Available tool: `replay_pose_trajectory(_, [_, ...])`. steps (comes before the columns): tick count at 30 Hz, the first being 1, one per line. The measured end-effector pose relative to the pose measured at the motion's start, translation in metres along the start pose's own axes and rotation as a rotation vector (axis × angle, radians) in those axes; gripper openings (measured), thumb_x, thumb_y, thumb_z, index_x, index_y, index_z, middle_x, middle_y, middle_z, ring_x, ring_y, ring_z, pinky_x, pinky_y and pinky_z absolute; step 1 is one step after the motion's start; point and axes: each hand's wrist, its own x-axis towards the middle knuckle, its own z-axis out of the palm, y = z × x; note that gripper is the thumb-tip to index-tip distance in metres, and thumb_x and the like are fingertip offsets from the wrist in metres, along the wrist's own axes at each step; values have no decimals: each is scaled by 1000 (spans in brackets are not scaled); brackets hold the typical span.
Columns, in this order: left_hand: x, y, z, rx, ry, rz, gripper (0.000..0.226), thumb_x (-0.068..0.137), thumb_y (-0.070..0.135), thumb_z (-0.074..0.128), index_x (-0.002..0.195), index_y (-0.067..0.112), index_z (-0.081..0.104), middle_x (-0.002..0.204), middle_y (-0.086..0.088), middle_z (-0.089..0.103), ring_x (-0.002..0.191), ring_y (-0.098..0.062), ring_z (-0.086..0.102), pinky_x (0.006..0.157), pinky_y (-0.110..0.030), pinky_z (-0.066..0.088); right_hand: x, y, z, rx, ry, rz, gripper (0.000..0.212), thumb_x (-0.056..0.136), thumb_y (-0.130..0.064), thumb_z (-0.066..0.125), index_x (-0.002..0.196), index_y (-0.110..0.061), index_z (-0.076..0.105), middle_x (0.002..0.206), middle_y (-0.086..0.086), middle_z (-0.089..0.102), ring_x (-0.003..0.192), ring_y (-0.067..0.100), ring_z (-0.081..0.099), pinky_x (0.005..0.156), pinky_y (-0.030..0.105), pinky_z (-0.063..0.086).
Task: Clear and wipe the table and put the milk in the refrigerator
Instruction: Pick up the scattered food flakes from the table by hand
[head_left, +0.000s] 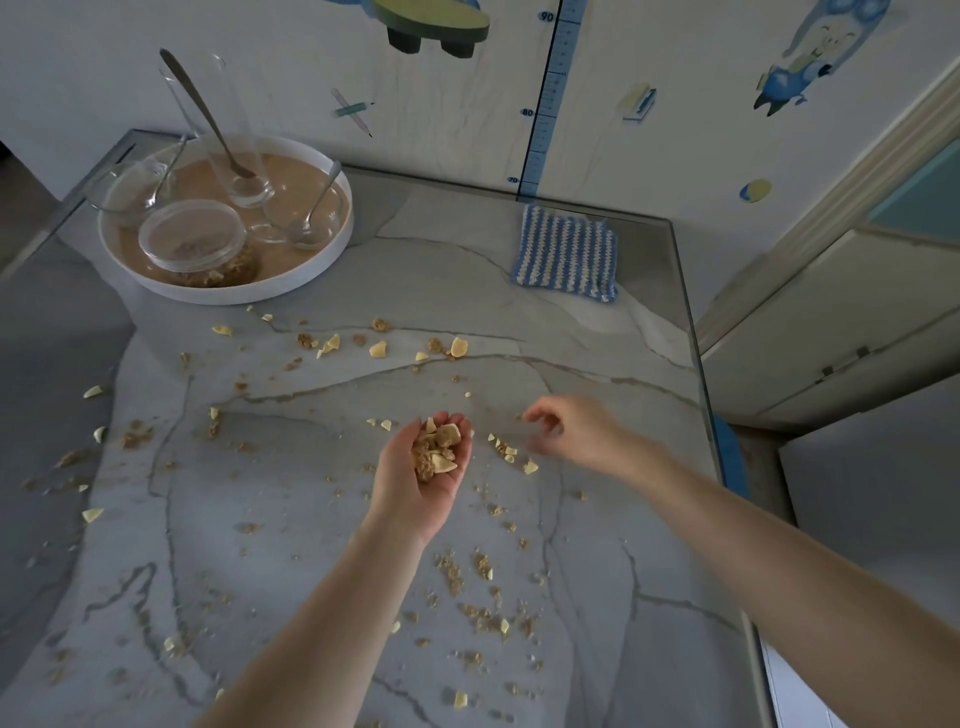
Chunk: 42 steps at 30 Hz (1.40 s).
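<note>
Cereal crumbs and pale flakes (332, 344) lie scattered over the grey marble table (322, 499). My left hand (415, 486) is cupped palm up over the middle of the table and holds a small heap of gathered crumbs (436, 451). My right hand (576, 431) hovers just to its right, blurred, fingers curled downward close to a few flakes (506, 449); whether it pinches anything is unclear. A blue-and-white striped cloth (566, 253) lies at the far right of the table. No milk is in view.
A round white tray (332, 254) at the far left carries a tall glass with a spoon (228, 130), glass cups with spoons, and a lidded cereal jar (200, 244). The table's right edge (698, 364) borders a cabinet. A decorated wall stands behind.
</note>
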Motion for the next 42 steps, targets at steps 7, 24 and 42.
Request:
replay_pose_trajectory(7, [-2, 9, -10, -2, 25, 36, 30, 97, 17, 39, 81, 1, 58, 64, -10, 67, 78, -22, 62, 66, -30, 57, -3, -1, 26, -192, -80, -180, 41, 84, -13, 62, 125, -15, 56, 108, 7, 46, 107, 25, 51, 78, 20, 31])
replay_pose_trajectory(24, [-6, 7, -9, 63, 11, 55, 24, 97, 17, 40, 95, -1, 56, 93, -15, 61, 87, -21, 61, 88, -33, 50, -14, -73, 12, 313, -58, -299, 21, 86, -20, 62, 103, -11, 69, 96, -3, 69, 74, -4, 57, 75, 13, 46])
replay_pose_trajectory(42, [4, 30, -13, -11, 56, 61, 28, 98, 17, 38, 90, 0, 59, 88, -13, 64, 87, -24, 62, 79, -33, 51, 29, -42, 29, -10, 38, -137, 19, 88, -16, 55, 100, -4, 65, 103, 11, 65, 85, 15, 55, 68, 14, 36])
